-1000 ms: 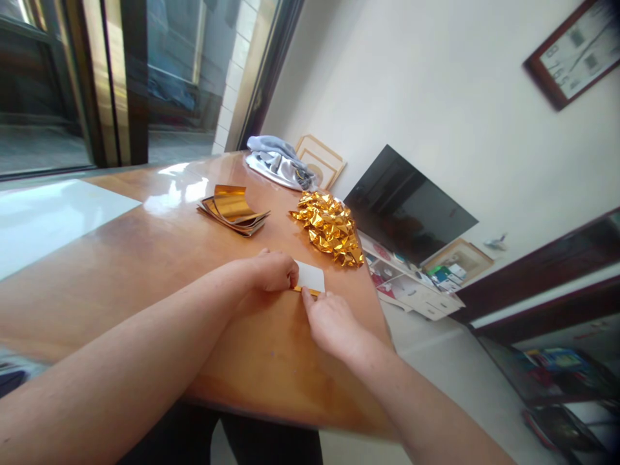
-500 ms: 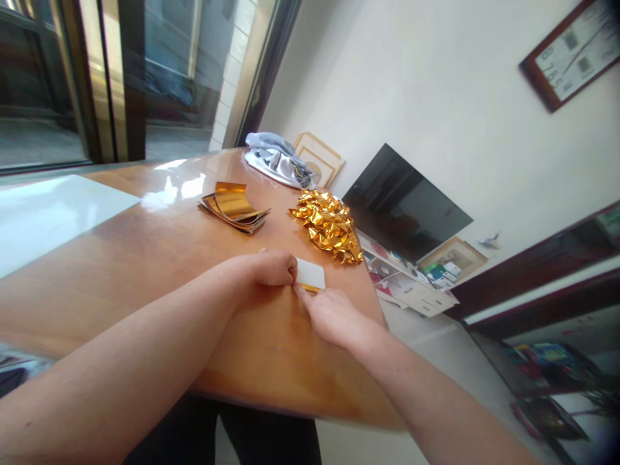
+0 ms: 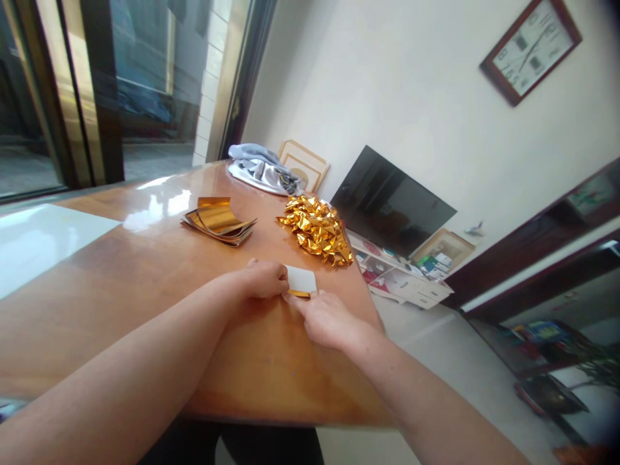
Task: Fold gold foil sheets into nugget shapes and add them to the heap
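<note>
My left hand (image 3: 265,279) presses against the left edge of a small white card (image 3: 301,280), and its fingers hide that edge. A narrow strip of gold foil (image 3: 299,294) runs along the card's lower edge. My right hand (image 3: 327,320) lies just below, with its fingers pinching along that foil edge and reaching my left hand. The card rests on a polished wooden table (image 3: 271,381). Beyond my hands are a curled stack of gold foil sheets (image 3: 219,221) and a heap of crumpled gold foil (image 3: 316,230).
A white board (image 3: 43,242) lies on the table's left side. Grey cloth on silvery material (image 3: 259,169) sits at the far end. Past the right table edge are a dark screen (image 3: 392,200), a low white shelf (image 3: 402,284) and leaning frames (image 3: 303,165).
My right fingers have slid left along the card's foil edge toward my left hand. The whole view has shifted slightly, moving the table and room left in the picture.
</note>
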A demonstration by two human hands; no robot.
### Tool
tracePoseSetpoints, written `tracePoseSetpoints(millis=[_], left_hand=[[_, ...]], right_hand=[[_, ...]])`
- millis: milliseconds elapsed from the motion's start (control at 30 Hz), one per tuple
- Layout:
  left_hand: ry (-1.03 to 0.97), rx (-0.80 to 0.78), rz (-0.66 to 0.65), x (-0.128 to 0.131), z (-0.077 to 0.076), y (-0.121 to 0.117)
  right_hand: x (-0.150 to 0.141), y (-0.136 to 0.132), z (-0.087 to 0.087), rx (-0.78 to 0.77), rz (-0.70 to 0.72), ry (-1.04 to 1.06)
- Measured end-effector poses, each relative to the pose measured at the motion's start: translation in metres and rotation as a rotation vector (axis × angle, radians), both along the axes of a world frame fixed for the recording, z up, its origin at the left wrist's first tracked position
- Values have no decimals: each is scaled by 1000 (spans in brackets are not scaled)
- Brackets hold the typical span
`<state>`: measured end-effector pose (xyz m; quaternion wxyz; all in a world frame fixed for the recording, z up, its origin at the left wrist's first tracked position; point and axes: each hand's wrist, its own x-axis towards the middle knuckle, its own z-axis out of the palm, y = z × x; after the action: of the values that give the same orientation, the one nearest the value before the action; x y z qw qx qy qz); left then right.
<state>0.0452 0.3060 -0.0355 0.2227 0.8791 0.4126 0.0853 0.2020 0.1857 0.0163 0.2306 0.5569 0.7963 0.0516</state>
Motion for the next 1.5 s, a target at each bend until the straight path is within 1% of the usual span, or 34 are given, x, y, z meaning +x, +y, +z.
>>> tracePoseSetpoints(millis=[67, 233, 367, 667, 800, 967, 1100, 1200, 1300, 1400, 1500], left_hand=[[2, 11, -1, 0, -1, 0], [2, 17, 5, -2, -2, -1], [10, 12, 19, -2, -2, -1], [19, -12, 12, -4, 0, -1], [16, -18, 16, -4, 0, 0], [10, -14, 18, -5, 0, -1], [7, -5, 24, -5, 0, -2], [8, 10, 35, -4, -2, -2], [9, 33, 34, -3, -4, -1], [9, 53, 30, -4, -3, -2], [12, 72, 28, -5, 0, -4]], right_hand=[[2, -1, 1, 9, -6, 41], [11, -4, -1, 50, -105, 117], [21, -6, -5, 113, -105, 180], [50, -10, -11, 142, -184, 185], [54, -11, -13, 156, -200, 191], [56, -9, -11, 168, -196, 195], [60, -3, -7, 159, -190, 212], [62, 7, -1, 174, -235, 236], [62, 19, 2, 215, -268, 317], [60, 29, -4, 209, -255, 429], [60, 35, -19, 254, -261, 553]])
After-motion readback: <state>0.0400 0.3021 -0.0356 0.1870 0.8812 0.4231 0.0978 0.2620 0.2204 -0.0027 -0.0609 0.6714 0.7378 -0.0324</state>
